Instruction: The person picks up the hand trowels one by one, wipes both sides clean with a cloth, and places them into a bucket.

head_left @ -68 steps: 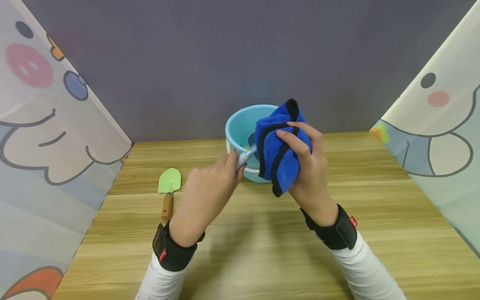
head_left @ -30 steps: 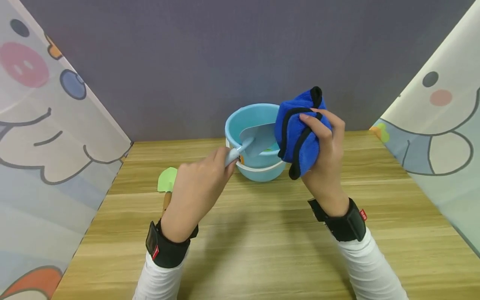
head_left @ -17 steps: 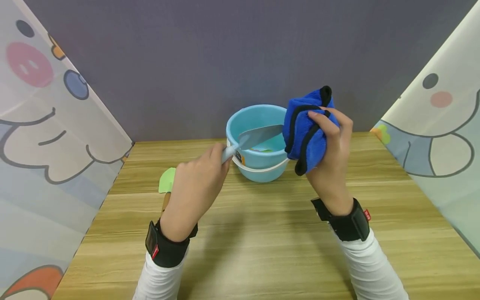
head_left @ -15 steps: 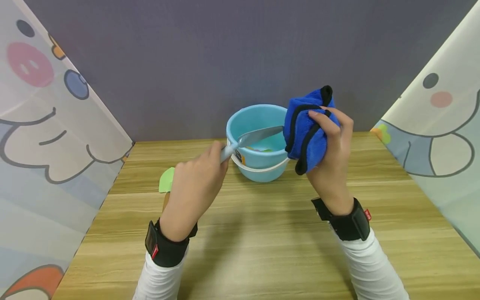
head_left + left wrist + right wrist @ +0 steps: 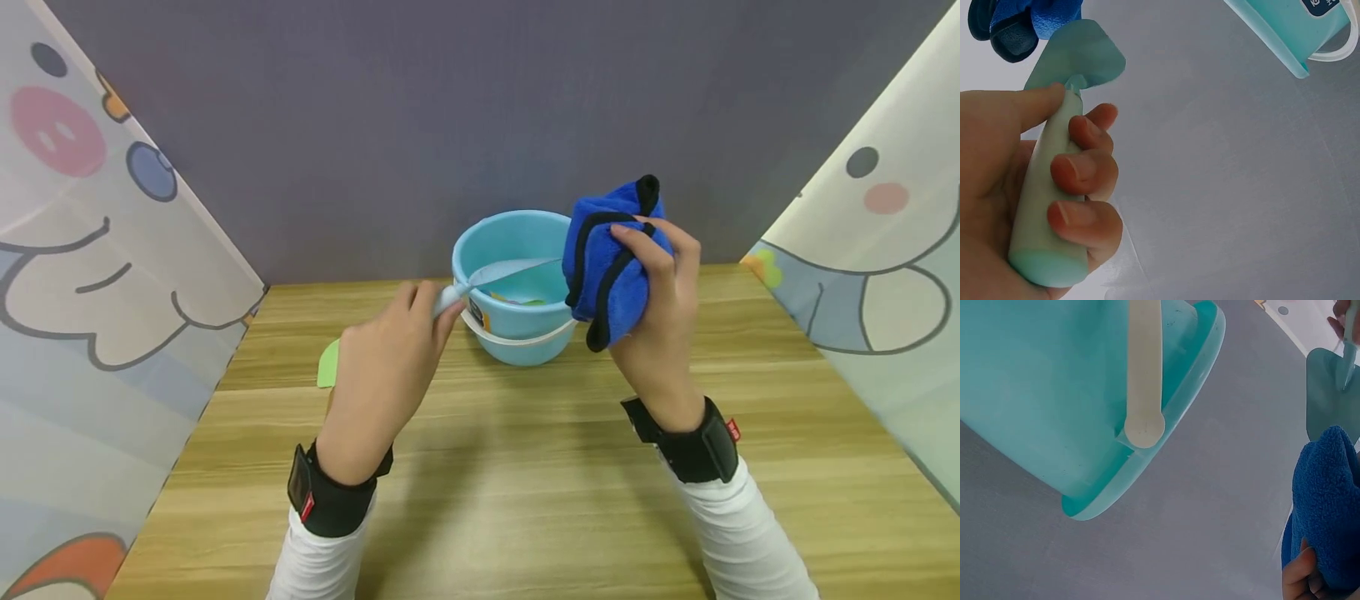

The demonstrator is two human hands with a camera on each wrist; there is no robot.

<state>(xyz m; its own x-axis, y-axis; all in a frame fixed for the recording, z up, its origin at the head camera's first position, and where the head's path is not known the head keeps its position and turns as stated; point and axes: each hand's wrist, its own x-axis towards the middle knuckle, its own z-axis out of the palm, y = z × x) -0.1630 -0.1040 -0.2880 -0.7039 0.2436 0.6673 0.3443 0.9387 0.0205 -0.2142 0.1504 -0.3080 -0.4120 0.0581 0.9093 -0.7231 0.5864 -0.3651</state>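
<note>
Head view: trowel (image 5: pixel 504 272) blade extends beyond left hand (image 5: pixel 390 367) grip.

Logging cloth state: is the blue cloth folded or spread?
Folded: the blue cloth sits bunched in the right hand, its black edging doubled over.

The left hand (image 5: pixel 382 375) is being held raised, forearm extended forward, with its fingers (image 5: pixel 1082 172) curled closed and the thumb laid straight along the top. The right hand (image 5: pixel 660 308) is being held upright beside it, well apart, fingers curled in a clasp. Both wrists are being wrapped by black bands over white sleeves.
</note>
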